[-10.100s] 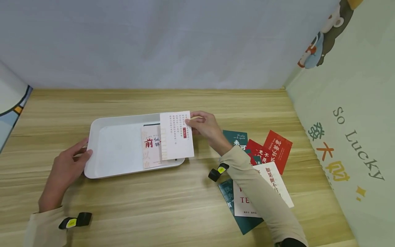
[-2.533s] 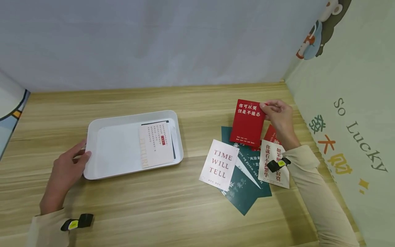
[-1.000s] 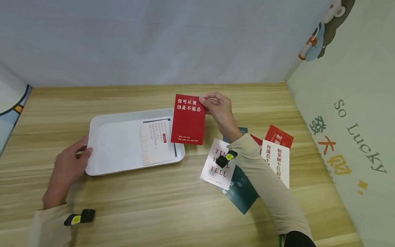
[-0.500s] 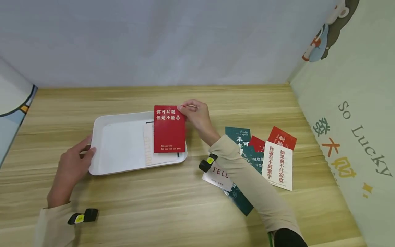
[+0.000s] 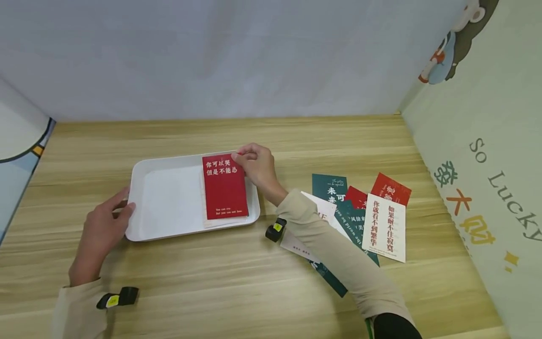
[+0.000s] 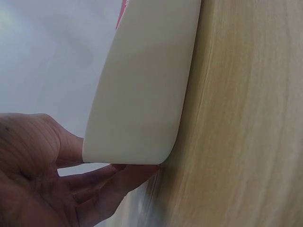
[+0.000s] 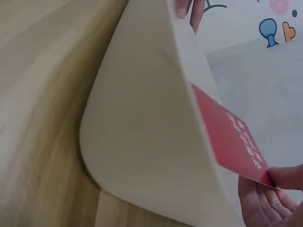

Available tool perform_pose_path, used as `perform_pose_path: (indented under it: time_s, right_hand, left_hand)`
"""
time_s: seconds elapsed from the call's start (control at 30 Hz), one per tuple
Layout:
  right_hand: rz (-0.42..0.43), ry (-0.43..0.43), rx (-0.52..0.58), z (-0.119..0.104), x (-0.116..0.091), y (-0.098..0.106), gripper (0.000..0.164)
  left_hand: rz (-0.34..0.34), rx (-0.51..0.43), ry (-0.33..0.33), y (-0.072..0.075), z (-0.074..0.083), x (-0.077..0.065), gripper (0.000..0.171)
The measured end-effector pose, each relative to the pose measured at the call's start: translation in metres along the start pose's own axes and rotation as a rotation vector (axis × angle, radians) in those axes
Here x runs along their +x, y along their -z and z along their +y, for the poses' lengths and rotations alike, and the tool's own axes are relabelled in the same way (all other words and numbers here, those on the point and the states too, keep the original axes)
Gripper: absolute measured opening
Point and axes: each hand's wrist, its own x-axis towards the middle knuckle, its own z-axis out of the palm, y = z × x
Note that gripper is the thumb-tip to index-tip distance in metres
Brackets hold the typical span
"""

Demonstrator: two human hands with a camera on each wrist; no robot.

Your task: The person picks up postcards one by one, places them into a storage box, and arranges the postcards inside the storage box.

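Observation:
A white rectangular tray (image 5: 167, 202) sits on the table, and my left hand (image 5: 103, 223) grips its left end. In the left wrist view, the thumb is at the rim and the fingers lie along the outer side. My right hand (image 5: 258, 167) pinches the upper right corner of a red card (image 5: 226, 193) with white lettering. This card is inside the tray's right part, over a pale card (image 5: 211, 223) that shows only at its left and lower edges. In the right wrist view, the red card (image 7: 229, 137) slants, its pinched corner raised between thumb and fingers.
Right of the tray lies a loose pile: a cream card (image 5: 384, 228), a dark green card (image 5: 328, 188), a red card (image 5: 389, 188) and several others. My right sleeve (image 5: 334, 249) covers part of it. A grey backdrop (image 5: 228, 61) rises behind the table, a printed wall (image 5: 478, 141) at right.
The pale card held earlier now lies in the tray. My right hand picked the red card from the pile, carried it left and lowered it into the tray. The left hand stayed at the tray.

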Motion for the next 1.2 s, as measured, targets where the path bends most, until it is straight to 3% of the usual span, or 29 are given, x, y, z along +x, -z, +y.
perform_pose_path:
  time_s: [0.4, 0.63, 0.93, 1.2]
  right_hand:
    - [-0.063, 0.181, -0.172, 0.000, -0.001, 0.005, 0.021]
    - [-0.058, 0.241, -0.142, -0.001, 0.000, 0.004, 0.020]
    - [-0.005, 0.271, -0.214, -0.008, -0.003, 0.014, 0.014]
    - [-0.040, 0.167, -0.204, -0.021, -0.007, 0.047, 0.022]
  left_hand:
    - [0.006, 0.006, -0.005, 0.002, -0.002, -0.001, 0.055]
    - [0.003, -0.001, 0.002, 0.001, -0.002, 0.000, 0.055]
    - [0.011, 0.001, -0.007, 0.000, -0.002, 0.000, 0.055]
    - [-0.006, -0.009, 0.000, -0.003, -0.001, 0.000, 0.054]
